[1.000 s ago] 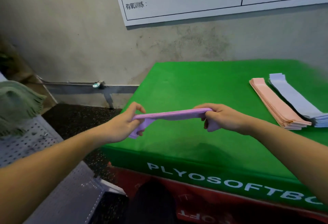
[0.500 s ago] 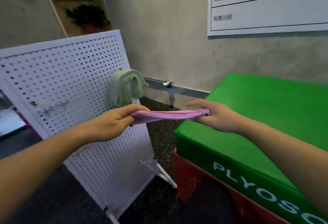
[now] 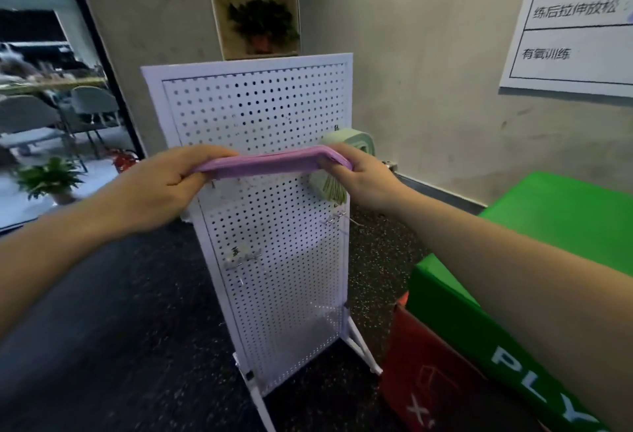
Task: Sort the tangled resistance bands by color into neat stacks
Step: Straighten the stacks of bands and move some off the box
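Now both hands have swung the purple bands point(image 3: 274, 164) left from the green box point(image 3: 565, 222) to the pegboard point(image 3: 274, 260). Left hand point(image 3: 161, 188) and right hand point(image 3: 363, 174) pinch the ends; soft, light, floppy, best held there.

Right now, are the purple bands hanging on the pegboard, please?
No, both hands, left hand and right hand, hold the purple bands stretched in front of the pegboard.

Bands point(image 3: 270, 164) before pegboard point(image 3: 274, 260), box point(image 3: 548, 243) right
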The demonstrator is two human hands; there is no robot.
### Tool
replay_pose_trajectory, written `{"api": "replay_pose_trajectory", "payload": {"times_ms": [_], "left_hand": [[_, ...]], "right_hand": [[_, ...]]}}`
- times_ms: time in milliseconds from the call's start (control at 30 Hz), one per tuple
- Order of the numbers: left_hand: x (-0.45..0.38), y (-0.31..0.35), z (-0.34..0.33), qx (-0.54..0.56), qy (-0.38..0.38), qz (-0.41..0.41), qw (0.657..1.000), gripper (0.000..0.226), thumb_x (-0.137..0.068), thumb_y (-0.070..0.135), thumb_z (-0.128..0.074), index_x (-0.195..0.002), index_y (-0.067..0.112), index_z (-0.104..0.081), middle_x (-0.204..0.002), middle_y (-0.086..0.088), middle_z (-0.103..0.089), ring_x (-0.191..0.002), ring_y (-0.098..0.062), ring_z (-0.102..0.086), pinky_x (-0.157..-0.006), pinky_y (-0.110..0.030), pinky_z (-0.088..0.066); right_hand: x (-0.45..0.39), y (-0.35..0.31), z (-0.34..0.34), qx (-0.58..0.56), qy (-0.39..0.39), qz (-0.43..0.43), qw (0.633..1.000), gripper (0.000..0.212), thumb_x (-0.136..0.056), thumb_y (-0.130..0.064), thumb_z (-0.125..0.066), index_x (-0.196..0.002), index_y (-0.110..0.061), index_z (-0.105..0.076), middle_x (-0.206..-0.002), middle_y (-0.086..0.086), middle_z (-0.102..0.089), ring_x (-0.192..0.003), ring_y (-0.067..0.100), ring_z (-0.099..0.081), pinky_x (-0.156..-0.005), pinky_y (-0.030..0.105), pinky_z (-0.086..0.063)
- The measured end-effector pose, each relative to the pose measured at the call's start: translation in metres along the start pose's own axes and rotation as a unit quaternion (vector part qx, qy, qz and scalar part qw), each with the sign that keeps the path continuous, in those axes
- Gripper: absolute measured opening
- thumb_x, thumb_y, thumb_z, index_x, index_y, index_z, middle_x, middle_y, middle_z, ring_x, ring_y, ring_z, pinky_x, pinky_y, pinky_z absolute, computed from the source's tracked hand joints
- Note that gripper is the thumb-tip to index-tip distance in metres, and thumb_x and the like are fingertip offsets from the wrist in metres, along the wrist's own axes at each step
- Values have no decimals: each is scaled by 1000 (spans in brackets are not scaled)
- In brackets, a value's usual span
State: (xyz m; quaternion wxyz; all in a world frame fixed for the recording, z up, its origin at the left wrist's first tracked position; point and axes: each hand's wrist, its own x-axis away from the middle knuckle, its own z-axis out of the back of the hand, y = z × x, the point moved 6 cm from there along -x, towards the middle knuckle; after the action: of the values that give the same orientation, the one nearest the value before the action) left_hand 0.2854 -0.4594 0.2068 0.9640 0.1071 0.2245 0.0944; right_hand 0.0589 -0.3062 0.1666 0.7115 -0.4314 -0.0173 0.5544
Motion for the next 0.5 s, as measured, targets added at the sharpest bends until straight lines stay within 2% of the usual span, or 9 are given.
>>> {"api": "replay_pose_trajectory", "payload": {"times_ms": [67,133,167,233,333,400,500], "left_hand": [[2,-23,1,-21,29,10,999,44,-103,19,-44,-139,44,-49,-120,10,-59,-104,-9,-53,-87,-32,-41],[5,-42,1,-41,68,9,997,45,-103,16,-45,-143,36,-49,-119,8,-57,-104,-11,-52,-89,-34,-41],[6,-49,-1,-50,83,8,995,45,-103,15,-45,-143,34,-50,-117,5,-58,-104,-13,-53,-89,-36,-42],[6,-60,-9,-68,101,5,993,43,-103,19,-43,-143,30,-50,-116,-1,-60,-106,-19,-54,-90,-39,-44],[9,-74,-26,-95,121,11,988,47,-99,28,-38,-144,27,-50,-118,-4,-60,-108,-22,-53,-91,-40,-43],[14,-84,-38,-83,140,25,986,47,-99,28,-38,-145,28,-49,-116,-3,-59,-105,-21,-52,-90,-39,-43],[28,-99,-63,-44,153,55,986,48,-99,26,-38,-146,29,-47,-117,-4,-58,-105,-20,-51,-91,-40,-43]], "right_hand": [[-19,-5,-13,2,-3,7,1000,29,-104,-39,-48,-130,-32,-58,-109,-11,-64,-98,10,-61,-81,24,-49],[-38,-3,-27,29,-2,12,1000,31,-101,-50,-46,-128,-41,-58,-111,-13,-62,-102,11,-59,-93,39,-50],[-47,1,-33,42,3,10,999,34,-97,-59,-43,-126,-47,-57,-113,-12,-62,-105,12,-58,-96,47,-49],[-63,9,-43,60,14,5,998,42,-92,-69,-35,-126,-51,-53,-117,-12,-61,-111,15,-54,-98,55,-45],[-70,21,-57,78,20,-12,997,42,-95,-65,-33,-131,-50,-49,-126,-9,-56,-121,16,-47,-104,58,-36],[-67,29,-72,83,-2,-22,996,37,-101,-57,-35,-133,-47,-49,-130,-8,-53,-126,16,-43,-108,56,-31],[-58,36,-94,79,-16,-26,996,35,-104,-54,-36,-135,-46,-50,-127,-6,-52,-125,18,-44,-107,51,-27]]}}
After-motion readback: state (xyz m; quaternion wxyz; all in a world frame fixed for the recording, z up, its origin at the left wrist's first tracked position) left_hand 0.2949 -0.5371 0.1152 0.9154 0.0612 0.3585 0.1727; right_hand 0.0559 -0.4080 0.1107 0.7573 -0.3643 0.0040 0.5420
